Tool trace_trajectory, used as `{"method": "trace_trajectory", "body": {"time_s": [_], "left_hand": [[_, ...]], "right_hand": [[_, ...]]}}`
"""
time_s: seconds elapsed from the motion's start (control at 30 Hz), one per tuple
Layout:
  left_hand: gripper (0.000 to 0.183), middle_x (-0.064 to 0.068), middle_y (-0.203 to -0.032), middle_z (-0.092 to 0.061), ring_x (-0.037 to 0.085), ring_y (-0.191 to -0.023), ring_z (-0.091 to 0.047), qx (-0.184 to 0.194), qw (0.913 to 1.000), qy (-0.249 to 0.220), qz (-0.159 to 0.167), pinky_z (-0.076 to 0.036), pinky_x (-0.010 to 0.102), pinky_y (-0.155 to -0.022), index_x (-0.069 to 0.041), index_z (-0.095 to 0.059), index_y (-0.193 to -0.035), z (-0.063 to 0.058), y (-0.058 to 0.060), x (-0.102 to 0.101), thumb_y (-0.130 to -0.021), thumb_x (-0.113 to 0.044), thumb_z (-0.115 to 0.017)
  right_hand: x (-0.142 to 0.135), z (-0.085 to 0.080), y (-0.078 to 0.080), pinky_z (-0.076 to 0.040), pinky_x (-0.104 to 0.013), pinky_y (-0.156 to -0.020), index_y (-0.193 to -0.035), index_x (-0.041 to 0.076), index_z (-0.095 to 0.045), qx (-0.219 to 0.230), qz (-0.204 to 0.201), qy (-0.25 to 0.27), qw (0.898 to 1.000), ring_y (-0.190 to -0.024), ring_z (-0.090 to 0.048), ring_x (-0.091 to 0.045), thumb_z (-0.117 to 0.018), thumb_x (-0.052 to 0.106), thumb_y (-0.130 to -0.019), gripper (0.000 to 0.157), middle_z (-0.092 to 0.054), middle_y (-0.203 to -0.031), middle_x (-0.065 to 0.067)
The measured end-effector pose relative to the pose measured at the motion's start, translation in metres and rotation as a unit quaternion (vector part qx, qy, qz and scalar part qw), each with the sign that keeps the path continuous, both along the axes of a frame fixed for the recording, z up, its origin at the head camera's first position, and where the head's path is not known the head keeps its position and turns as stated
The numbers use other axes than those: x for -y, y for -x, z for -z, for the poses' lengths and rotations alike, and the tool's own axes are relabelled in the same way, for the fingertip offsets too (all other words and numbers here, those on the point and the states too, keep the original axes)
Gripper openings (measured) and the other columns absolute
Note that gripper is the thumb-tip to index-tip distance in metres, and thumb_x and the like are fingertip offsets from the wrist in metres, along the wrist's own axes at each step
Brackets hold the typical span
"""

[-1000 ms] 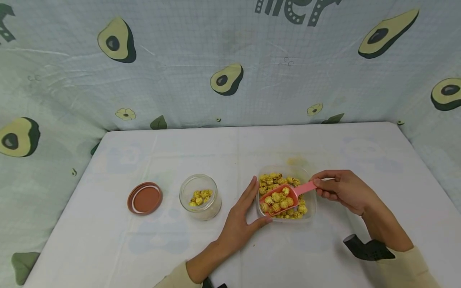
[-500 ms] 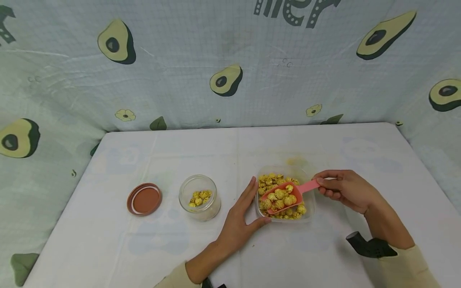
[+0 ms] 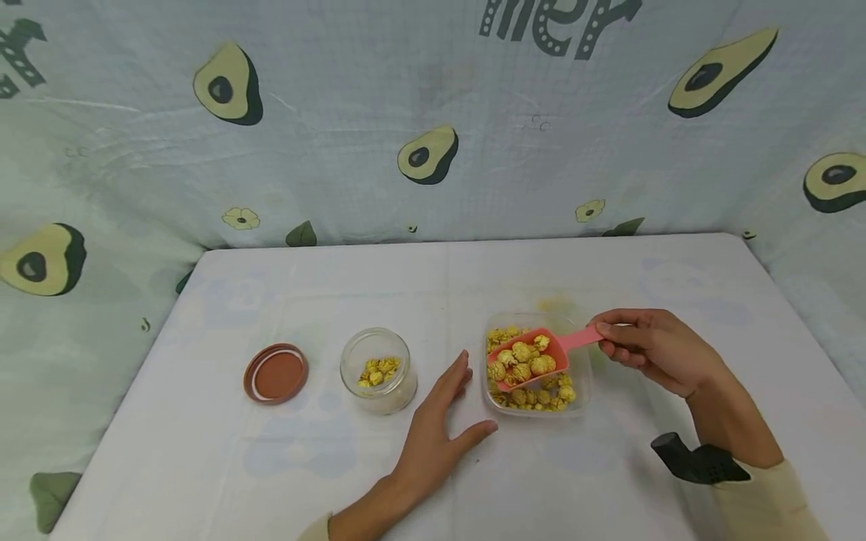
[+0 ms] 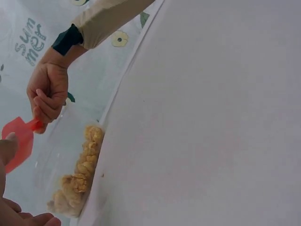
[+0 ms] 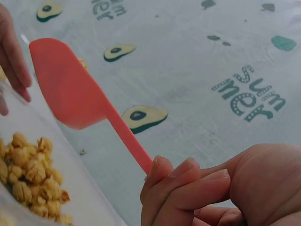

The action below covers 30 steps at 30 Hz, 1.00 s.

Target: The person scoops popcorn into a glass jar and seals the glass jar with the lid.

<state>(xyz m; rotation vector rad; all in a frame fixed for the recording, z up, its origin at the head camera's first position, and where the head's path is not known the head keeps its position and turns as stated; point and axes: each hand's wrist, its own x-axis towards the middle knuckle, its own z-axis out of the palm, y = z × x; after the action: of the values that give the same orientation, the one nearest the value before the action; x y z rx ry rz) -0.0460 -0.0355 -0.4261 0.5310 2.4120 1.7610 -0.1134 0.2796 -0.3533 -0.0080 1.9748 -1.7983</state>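
Observation:
My right hand pinches the handle of a pink scoop heaped with yellow popcorn. In the right wrist view the scoop hangs above the clear plastic container, which holds more popcorn. To the left of that container is my left hand, apart from it, with fingers extended and thumb spread. A glass jar with some popcorn at its bottom stands upright to the left of this hand.
A reddish-brown round lid lies on the white table, left of the jar. Behind the table rises a cloth backdrop printed with avocados. A black device is strapped at my right wrist.
My left hand has let go of the plastic container's side and drawn back to the left. My right hand has raised the filled scoop slightly above the container.

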Motion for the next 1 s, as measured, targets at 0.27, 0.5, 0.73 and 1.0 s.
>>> {"method": "trace_trajectory", "body": {"time_s": [0.27,0.5,0.73,1.0], "left_hand": [[0.078,0.006,-0.149,-0.038,0.021,-0.131,-0.044,-0.075,0.994,-0.076,0.024,-0.042,0.033,-0.101,-0.015,-0.033,-0.149,-0.019,-0.03,0.037,-0.084,-0.007,-0.074],[0.053,0.033,-0.131,-0.048,0.033,-0.124,-0.048,-0.361,0.9132,-0.187,-0.022,-0.044,0.034,-0.1,0.026,-0.041,-0.125,-0.038,-0.028,0.068,-0.088,-0.001,-0.067],[0.066,0.032,-0.13,-0.049,0.027,-0.129,-0.044,-0.378,0.908,-0.011,-0.179,-0.035,0.027,-0.106,0.018,-0.046,-0.127,-0.046,-0.017,0.089,-0.09,-0.032,-0.067],[0.087,0.021,-0.144,-0.041,0.02,-0.132,-0.042,-0.207,0.9607,-0.029,-0.183,-0.035,0.028,-0.106,0.008,-0.035,-0.143,-0.012,0.002,0.102,-0.067,0.015,-0.078]], "right_hand": [[0.029,-0.019,0.007,-0.048,-0.021,-0.062,-0.114,-0.006,-0.054,-0.008,-0.011,0.022,1.0,-0.063,-0.047,-0.009,-0.055,0.019,-0.099,0.03,-0.059,-0.082,-0.005],[0.063,-0.036,0.017,-0.045,-0.019,-0.057,-0.113,-0.008,-0.054,-0.01,-0.021,0.024,0.999,-0.061,-0.046,-0.008,-0.058,0.021,-0.097,0.034,-0.058,-0.079,-0.005],[0.086,-0.044,0.023,-0.045,-0.016,-0.058,-0.115,-0.011,-0.052,-0.011,-0.024,0.025,0.999,-0.063,-0.046,-0.008,-0.057,0.02,-0.098,0.036,-0.058,-0.079,-0.006],[0.107,-0.047,0.031,-0.049,-0.017,-0.059,-0.114,-0.012,-0.055,-0.02,-0.025,0.012,0.999,-0.064,-0.051,-0.009,-0.057,0.016,-0.097,0.032,-0.062,-0.078,-0.007]]}}
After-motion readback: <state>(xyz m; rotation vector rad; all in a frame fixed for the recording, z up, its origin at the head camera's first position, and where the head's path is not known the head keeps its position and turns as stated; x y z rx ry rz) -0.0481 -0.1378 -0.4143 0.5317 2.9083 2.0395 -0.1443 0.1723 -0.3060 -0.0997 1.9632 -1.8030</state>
